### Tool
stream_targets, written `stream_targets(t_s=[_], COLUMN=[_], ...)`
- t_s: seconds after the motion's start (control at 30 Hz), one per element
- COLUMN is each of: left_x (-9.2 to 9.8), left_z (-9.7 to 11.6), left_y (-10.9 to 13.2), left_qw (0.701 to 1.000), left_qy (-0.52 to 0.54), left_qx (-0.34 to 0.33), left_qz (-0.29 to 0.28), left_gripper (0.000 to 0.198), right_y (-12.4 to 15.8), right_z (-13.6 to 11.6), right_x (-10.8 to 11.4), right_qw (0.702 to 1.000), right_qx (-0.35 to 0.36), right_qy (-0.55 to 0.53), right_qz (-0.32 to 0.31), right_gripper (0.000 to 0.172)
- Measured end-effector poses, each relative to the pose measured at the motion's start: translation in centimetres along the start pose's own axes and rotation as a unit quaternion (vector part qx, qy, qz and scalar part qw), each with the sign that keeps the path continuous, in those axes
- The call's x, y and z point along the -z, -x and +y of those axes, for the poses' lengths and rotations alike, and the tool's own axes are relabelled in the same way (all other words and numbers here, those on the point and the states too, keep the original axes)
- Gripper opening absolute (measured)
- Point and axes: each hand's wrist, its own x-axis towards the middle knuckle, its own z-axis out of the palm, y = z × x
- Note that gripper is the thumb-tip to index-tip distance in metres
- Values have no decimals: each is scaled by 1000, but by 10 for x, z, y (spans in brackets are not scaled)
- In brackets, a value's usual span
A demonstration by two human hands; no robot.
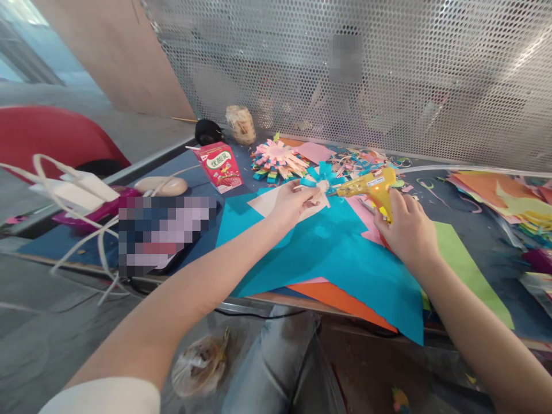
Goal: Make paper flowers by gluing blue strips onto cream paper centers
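Note:
My left hand (292,202) pinches a blue paper flower (321,174) with a pale centre, above a light pink sheet (264,202). In my right hand (407,227) is a yellow glue gun (371,187), its nozzle pointing left and close beside the flower's centre. Whether the nozzle touches the paper is too small to tell. Large blue paper (328,253) lies under both hands, with orange paper (345,302) partly beneath it and green paper (463,270) to the right. Just behind the blue flower sits a pink fringed paper flower (278,158).
A red drink carton (221,168), a blurred-out device (166,236) and white cables (101,241) lie left. Paper scraps (366,158) are scattered behind, before a perforated metal panel (388,75). Coloured sheets (509,195) are stacked right. A clear jar (240,125) stands at the back.

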Motion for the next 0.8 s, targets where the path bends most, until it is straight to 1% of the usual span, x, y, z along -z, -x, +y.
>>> stream_targets(t_s=[0.13, 0.37, 0.43, 0.5, 0.57, 0.63, 0.73, 0.8], left_x=[2, 3, 3, 3, 3, 2, -1, -3], left_z=[-2, 1, 3, 4, 5, 6, 6, 7], left_y=[-2, -1, -1, -1, -2, -2, -1, 0], left_qw=[1000, 1000, 1000, 1000, 999, 999, 999, 998], left_qy=[-1, 3, 6, 13, 26, 39, 47, 43], left_qx=[-5, -21, -26, -25, -19, -18, -19, -22], left_qz=[12, 2, 5, 8, 8, 3, -17, -41], left_gripper=[39, 38, 36, 34, 32, 30, 30, 32], right_y=[0, -1, -2, -4, -7, -10, -14, -15], right_z=[1, 1, 1, 3, 7, 13, 20, 24], right_x=[0, -1, 0, -1, -6, -14, -25, -29], right_qw=[1000, 1000, 998, 995, 989, 980, 965, 960], right_qx=[3, -21, -39, -73, -115, -150, -186, -209], right_qy=[-8, -17, -29, -46, -64, -74, -64, -33], right_qz=[5, -14, -27, -41, -67, -111, -173, -183], right_gripper=[41, 42, 41, 41, 43, 46, 47, 47])
